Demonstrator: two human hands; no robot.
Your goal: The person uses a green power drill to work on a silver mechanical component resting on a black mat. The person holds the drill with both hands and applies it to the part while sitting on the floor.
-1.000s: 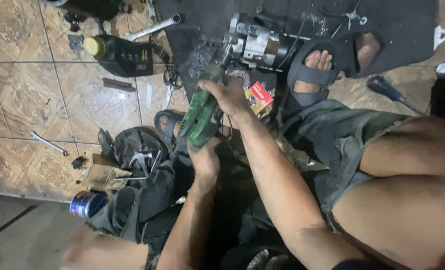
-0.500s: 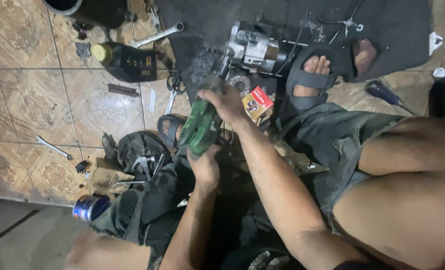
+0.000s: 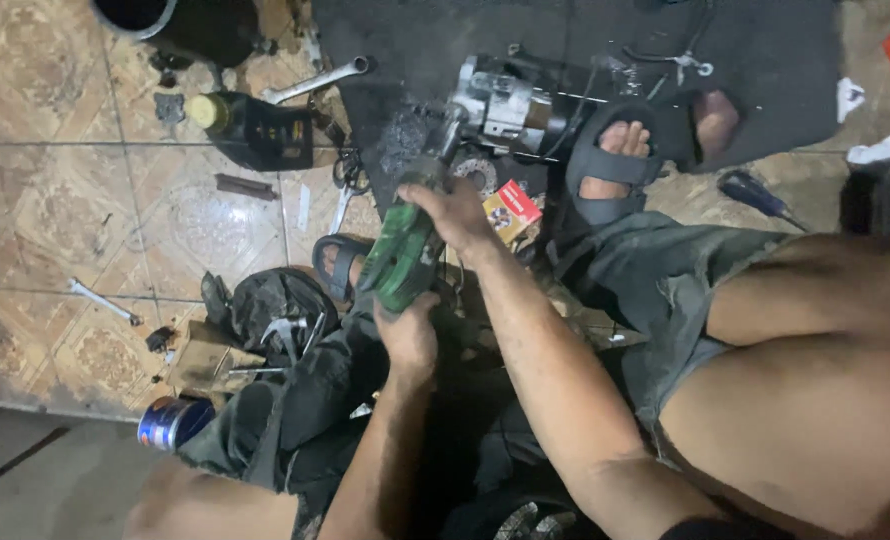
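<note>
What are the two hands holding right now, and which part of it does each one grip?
Both hold the green power tool. The right hand lies over its front end, near the metal motor part; the left hand grips its rear end.

a blue can (image 3: 172, 421), 2 wrenches (image 3: 317, 80) and a dark bottle (image 3: 250, 129) lie on tiles.

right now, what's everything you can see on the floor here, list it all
power tool: 1, green, held in both hands
motor part: 1, grey metal, on dark mat
spanners: 2, silver, one by the bottle, one on the left tiles
bottle: 1, dark with yellow cap, upper left
can: 1, blue, lower left
small box: 1, red, near the right wrist
screwdriver: 1, blue handle, right
left hand: rear of tool
right hand: front of tool
</note>
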